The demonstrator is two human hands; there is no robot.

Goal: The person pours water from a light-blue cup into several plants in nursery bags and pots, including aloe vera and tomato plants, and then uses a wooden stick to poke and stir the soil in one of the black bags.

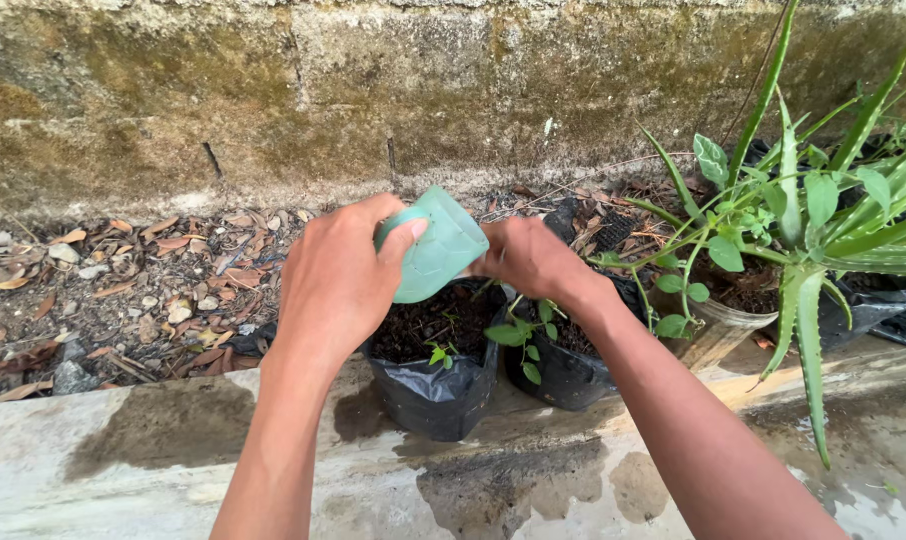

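My left hand (338, 275) and my right hand (528, 258) both grip a pale green plastic cup (435, 250), tilted over with its mouth pointing down toward a black plastic grow bag (435, 390). The bag holds dark soil and a tiny green seedling (438, 354). A second black grow bag (565, 375) with a small leafy seedling (521, 340) stands right beside it, under my right wrist. Both bags sit on a wet concrete ledge (153, 450).
An aloe-like plant (808, 240) with long spiky leaves spreads at the right in a pot. Dry leaves and stones (123, 290) cover the ground behind the ledge. A mossy stone wall (373, 90) runs along the back.
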